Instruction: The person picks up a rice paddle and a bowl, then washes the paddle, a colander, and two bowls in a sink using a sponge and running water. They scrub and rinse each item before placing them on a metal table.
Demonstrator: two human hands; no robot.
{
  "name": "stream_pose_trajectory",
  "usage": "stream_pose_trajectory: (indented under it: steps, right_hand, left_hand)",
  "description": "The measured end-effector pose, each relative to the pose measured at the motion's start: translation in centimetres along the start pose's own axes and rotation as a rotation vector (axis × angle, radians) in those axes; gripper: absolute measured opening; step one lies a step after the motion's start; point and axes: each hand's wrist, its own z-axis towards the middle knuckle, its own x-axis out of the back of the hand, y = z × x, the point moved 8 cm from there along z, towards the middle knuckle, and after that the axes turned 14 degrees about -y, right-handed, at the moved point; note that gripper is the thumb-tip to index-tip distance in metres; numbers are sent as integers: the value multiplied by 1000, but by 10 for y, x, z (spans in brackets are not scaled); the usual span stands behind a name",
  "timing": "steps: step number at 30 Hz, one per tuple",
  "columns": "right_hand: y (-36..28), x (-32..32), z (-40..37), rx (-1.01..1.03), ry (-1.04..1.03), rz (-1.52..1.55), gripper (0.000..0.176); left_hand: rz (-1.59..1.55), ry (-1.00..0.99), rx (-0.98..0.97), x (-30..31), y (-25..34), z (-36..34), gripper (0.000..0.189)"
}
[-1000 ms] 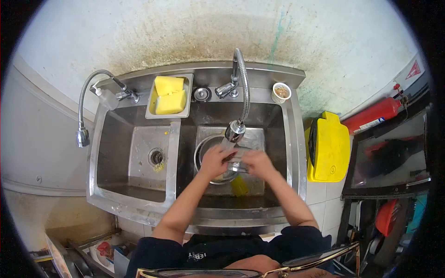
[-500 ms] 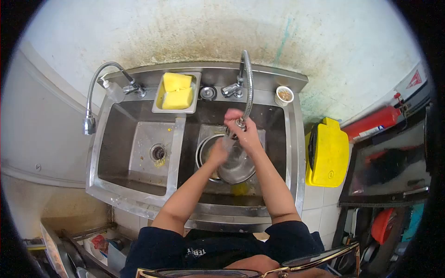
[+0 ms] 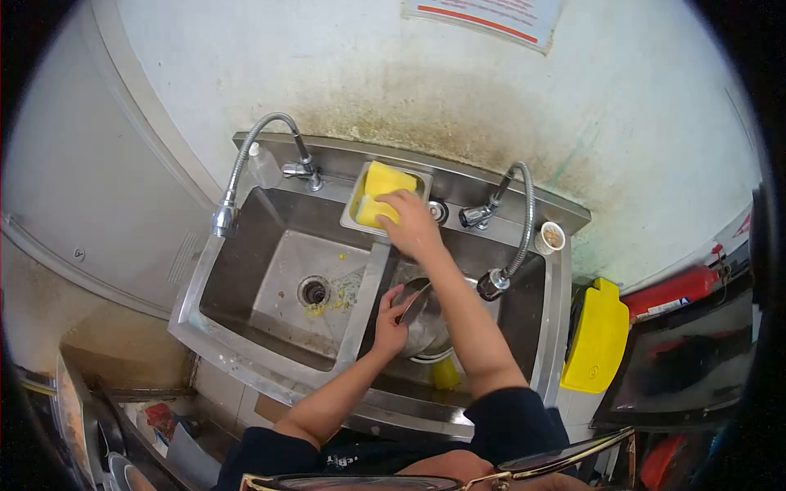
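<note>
My left hand [image 3: 391, 326] grips the rim of a shiny round metal bowl [image 3: 427, 321], which is tilted in the right sink basin. My right forearm hides part of the bowl. Up at the back ledge, my right hand [image 3: 412, 225] has its fingers closed on the front yellow sponge [image 3: 372, 211]. That sponge lies with another yellow sponge [image 3: 390, 177] in a small metal tray [image 3: 348, 216]. Below the bowl, pale round rims [image 3: 431, 358] and a yellow item [image 3: 445, 375] show on the basin floor.
The right flexible tap [image 3: 494, 284] hangs over the right basin, the left tap [image 3: 225, 219] over the left. Food scraps lie around the drain [image 3: 313, 290]. A soap bottle [image 3: 264, 166] and a white cup [image 3: 549, 237] stand on the ledge. A yellow bin [image 3: 596, 340] is at right.
My right hand has left the right tap's spray head and reached the sponge tray. My left hand now holds the bowl's rim. The view has shifted and tilted.
</note>
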Motion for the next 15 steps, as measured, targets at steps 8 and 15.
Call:
stream_pose_trajectory:
  steps: [8,15]
  right_hand:
    - [102,-133,74,-156,-903,-417,48]
    - [129,-106,108,-267,-621,-64,45]
  left_hand:
    - [-226,-14,559,9,-105,-39,83]
    - [-550,-100,775,-9,-91,-67,90]
